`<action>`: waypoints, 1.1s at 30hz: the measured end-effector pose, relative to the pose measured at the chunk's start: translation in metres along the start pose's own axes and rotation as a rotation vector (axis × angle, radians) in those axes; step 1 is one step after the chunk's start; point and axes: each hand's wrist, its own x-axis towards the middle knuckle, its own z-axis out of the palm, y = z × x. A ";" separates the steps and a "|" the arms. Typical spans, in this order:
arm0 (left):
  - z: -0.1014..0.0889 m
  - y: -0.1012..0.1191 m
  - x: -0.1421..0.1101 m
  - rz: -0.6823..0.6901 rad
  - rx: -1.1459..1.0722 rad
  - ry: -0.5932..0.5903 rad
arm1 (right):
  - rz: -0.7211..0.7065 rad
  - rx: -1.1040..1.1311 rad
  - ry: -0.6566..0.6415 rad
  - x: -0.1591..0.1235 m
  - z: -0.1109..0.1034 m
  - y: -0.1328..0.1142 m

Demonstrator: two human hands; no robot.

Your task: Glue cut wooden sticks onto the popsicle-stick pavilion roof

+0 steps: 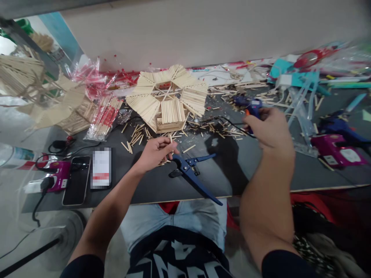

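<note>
My left hand (pixel 159 153) pinches a short wooden stick (pixel 171 138) just in front of a star-shaped stick structure (pixel 169 98). That structure is built of many pale sticks laid side by side around an open middle. At the right, my right hand (pixel 269 125) is closed around a blue glue gun (pixel 254 107) with an orange trigger; its black cord runs left across the table. Blue-handled cutters (pixel 194 175) lie beside my left hand, close to the front edge. Cut stick pieces (pixel 137 136) are scattered between the structure and my left hand.
Two phones (pixel 77 179) and a purple power socket (pixel 59 175) are at the left. Plastic-wrapped sticks (pixel 102 116) and another stick structure (pixel 62 98) stand behind them. A second blue glue gun (pixel 343 129) and purple socket (pixel 337 150) are far right, near clear plastic strips (pixel 304 102).
</note>
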 end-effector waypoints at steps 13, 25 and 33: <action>0.001 -0.004 0.002 -0.053 0.006 -0.010 | -0.679 0.191 0.096 0.016 -0.016 -0.089; 0.002 0.000 0.001 -0.073 0.009 0.001 | -0.759 -0.369 -0.198 0.014 -0.005 -0.102; 0.005 0.008 -0.002 -0.034 0.030 -0.028 | -0.779 -0.411 -0.265 0.018 -0.011 -0.105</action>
